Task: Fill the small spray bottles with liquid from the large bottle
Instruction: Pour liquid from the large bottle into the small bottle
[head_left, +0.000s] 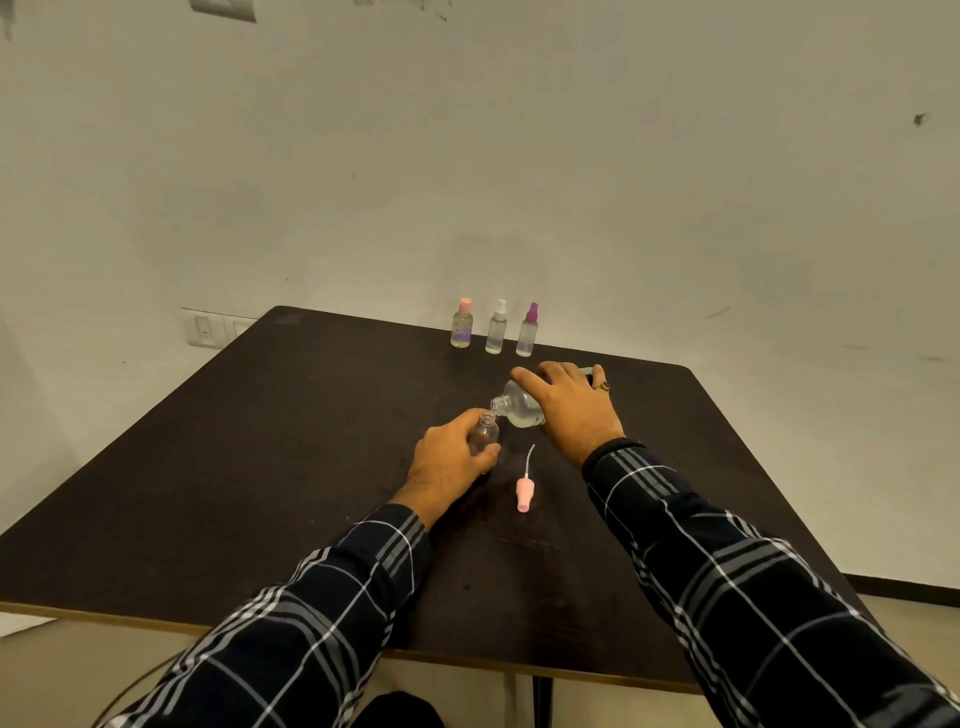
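My left hand (451, 457) grips a small clear uncapped spray bottle (486, 429) standing upright on the dark table (260, 467). My right hand (569, 405) holds the large clear bottle (515, 408) tipped on its side, with its open mouth right over the small bottle's neck. A pink spray cap with its white dip tube (524, 488) lies flat on the table just in front of my hands. Three small bottles stand in a row at the far edge: one with a pink cap (462, 323), one with a white sprayer (496, 328) and one with a purple sprayer (528, 331).
A pale wall rises directly behind the table's far edge, with a switch plate (208, 328) at the left. The table's front edge runs below my forearms, and a table leg (540, 699) shows under it.
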